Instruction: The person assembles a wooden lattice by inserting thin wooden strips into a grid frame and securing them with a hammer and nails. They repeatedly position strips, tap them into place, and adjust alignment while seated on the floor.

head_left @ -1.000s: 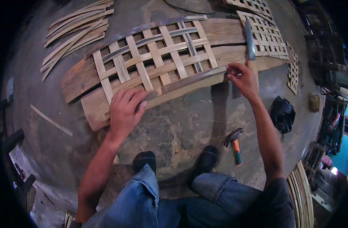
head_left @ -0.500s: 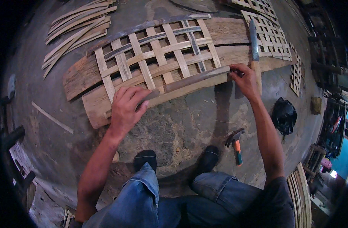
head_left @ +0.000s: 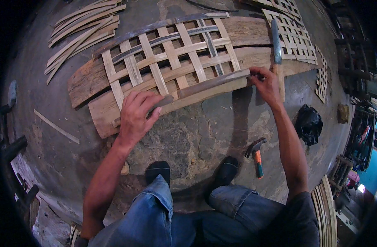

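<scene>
Loose pale strips (head_left: pixel 83 31) lie at far left on the floor. The left hand (head_left: pixel 138 113) rests by the lattice's near left corner, thumb apart from its bent fingers. The woven lattice (head_left: pixel 170 61) lies across two thick planks (head_left: pixel 252 57), a dark batten (head_left: pixel 213 84) along its near edge. At the batten's right end, the right hand (head_left: pixel 265 85) has its fingertips together; whether they clamp it, I cannot tell. Just right lies a knife (head_left: pixel 275 41).

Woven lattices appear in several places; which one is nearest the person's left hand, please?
The lattice on the wooden planks, beside the left hand; the other lattices lie farther off, at upper right.
</scene>
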A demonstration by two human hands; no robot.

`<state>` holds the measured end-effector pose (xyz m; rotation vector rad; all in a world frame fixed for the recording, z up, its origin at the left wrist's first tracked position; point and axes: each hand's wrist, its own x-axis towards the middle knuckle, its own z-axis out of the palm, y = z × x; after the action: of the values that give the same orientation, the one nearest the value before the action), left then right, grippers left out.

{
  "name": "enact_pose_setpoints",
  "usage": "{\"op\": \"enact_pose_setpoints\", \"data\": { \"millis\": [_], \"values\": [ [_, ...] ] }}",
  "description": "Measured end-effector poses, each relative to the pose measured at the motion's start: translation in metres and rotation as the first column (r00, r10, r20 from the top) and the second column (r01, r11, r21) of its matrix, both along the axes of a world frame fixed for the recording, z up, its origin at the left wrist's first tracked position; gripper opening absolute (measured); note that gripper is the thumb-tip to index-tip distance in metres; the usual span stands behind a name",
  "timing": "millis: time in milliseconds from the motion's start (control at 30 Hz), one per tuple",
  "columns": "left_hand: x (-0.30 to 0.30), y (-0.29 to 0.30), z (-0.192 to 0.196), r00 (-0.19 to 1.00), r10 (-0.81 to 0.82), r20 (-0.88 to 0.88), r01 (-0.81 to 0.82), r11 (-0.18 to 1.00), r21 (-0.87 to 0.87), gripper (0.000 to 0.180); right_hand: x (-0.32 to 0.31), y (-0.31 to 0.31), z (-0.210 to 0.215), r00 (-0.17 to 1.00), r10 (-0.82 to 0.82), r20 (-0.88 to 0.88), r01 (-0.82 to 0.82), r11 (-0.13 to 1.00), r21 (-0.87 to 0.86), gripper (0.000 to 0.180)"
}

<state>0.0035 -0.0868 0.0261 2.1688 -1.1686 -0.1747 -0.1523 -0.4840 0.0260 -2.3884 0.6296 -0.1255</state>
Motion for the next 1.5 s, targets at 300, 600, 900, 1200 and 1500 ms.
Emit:
{"op": "enact_pose_setpoints", "data": {
  "millis": [300, 600, 900, 1200, 1500],
  "values": [
    [0.002, -0.001, -0.003, 0.999, -0.011, 0.045, 0.012, 1.0, -0.016, 0.032, 0.003, 0.0, -0.001, 1.0, -0.014, -0.023, 0.014, 1.0, -0.009, 0.03],
    [0.001, -0.003, -0.005, 1.0, -0.004, 0.028, 0.005, 0.999, -0.038, 0.032, -0.001, -0.006, -0.009, 1.0, -0.027, 0.015, 0.026, 0.999, 0.027, 0.031],
    [0.001, 0.0, -0.009, 0.998, 0.002, 0.066, 0.0, 0.999, -0.033, 0.028, -0.001, -0.012, -0.006, 1.0, -0.003, -0.023, 0.006, 0.991, 0.136, 0.034],
    [0.0, -0.004, -0.007, 0.999, 0.03, 0.038, -0.029, 0.999, -0.021, 0.031, 0.008, 0.012, 0.033, 0.987, 0.11, 0.116, -0.071, 0.953, -0.296, 0.033],
    [-0.003, -0.007, -0.006, 0.998, 0.052, 0.035, -0.052, 0.999, -0.012, 0.031, -0.025, 0.229, 0.194, 0.508, 0.665, 0.548, -0.858, 0.451, 0.247, 0.029]
  ]
}}
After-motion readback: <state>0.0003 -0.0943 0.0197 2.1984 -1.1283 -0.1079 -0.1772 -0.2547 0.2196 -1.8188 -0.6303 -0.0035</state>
